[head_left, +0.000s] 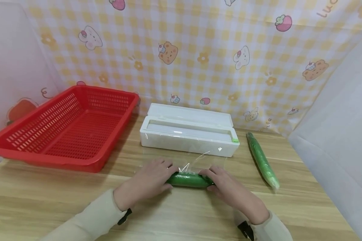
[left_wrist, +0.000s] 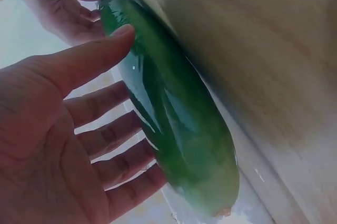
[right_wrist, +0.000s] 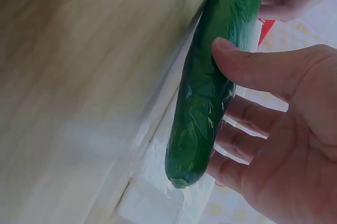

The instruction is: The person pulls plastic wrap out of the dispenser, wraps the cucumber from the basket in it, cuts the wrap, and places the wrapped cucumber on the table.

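Evidently, cucumber in the head view: the cucumber [head_left: 188, 180] lies crosswise at the near side of the wooden table [head_left: 307, 207], grasped toward one end by the left hand [head_left: 151, 179] and toward the other by the right hand [head_left: 227, 187].
Film and box, head view: clear film [head_left: 196, 164] spreads between the cucumber and a white box [head_left: 188, 142] with its lid raised.
Basket and second cucumber, head view: a red basket [head_left: 63, 163] stands on the left; a second cucumber [head_left: 262, 160], apparently film-covered, lies right of the box.
Left hand, left wrist view: thumb over one side, fingertips against the other, a light grasp on glossy film; one end of the cucumber shows past the fingers.
Right hand, right wrist view: the same thumb-and-finger hold, with wrinkled film around the cucumber.
Step in hand: probably rolling the cucumber up in film.
Next move: likely calls for even turning by both hands, the film kept taut and square.
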A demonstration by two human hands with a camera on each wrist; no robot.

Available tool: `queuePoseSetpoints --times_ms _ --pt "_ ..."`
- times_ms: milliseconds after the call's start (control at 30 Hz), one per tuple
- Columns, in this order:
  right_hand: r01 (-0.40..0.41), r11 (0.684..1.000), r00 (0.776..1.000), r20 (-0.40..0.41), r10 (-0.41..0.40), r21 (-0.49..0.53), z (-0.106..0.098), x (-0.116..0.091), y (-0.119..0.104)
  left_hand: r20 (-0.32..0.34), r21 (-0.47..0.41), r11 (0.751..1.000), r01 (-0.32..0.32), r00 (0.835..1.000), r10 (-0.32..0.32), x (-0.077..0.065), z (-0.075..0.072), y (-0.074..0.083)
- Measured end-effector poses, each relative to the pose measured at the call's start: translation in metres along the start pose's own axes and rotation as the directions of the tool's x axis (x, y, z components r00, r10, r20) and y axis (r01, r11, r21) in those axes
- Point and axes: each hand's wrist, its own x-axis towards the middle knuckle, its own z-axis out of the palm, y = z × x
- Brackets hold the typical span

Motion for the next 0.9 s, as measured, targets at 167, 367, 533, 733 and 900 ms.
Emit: queuePoseSetpoints --times_ms 167,367,533,733,900 --pt "0.001 1.000 0.999 0.034 -0.002 0.020 -0.003 -0.002 -0.001 -0.001 -0.042 0.999 0.009 1.000 -0.009 0.000 0.004 -0.003" --pt "0.007 1.000 0.998 0.064 -0.008 0.024 -0.007 -0.004 -0.003 0.040 -0.098 0.995 0.032 0.999 -0.028 0.001 0.003 -0.005" --pt "-0.062 0.995 0.993 0.109 0.052 0.083 -0.008 -0.003 -0.002 0.069 -0.124 0.991 0.057 0.996 -0.048 0.001 0.000 -0.006" --pt "-0.171 0.967 0.978 0.152 0.143 0.191 -0.007 -0.001 0.001 0.086 -0.169 0.982 0.084 0.994 -0.071 0.002 0.001 -0.009" --pt "-0.154 0.961 0.981 0.155 0.120 0.229 -0.008 -0.003 0.005 0.102 -0.215 0.971 0.101 0.992 -0.080 0.004 0.004 -0.013"
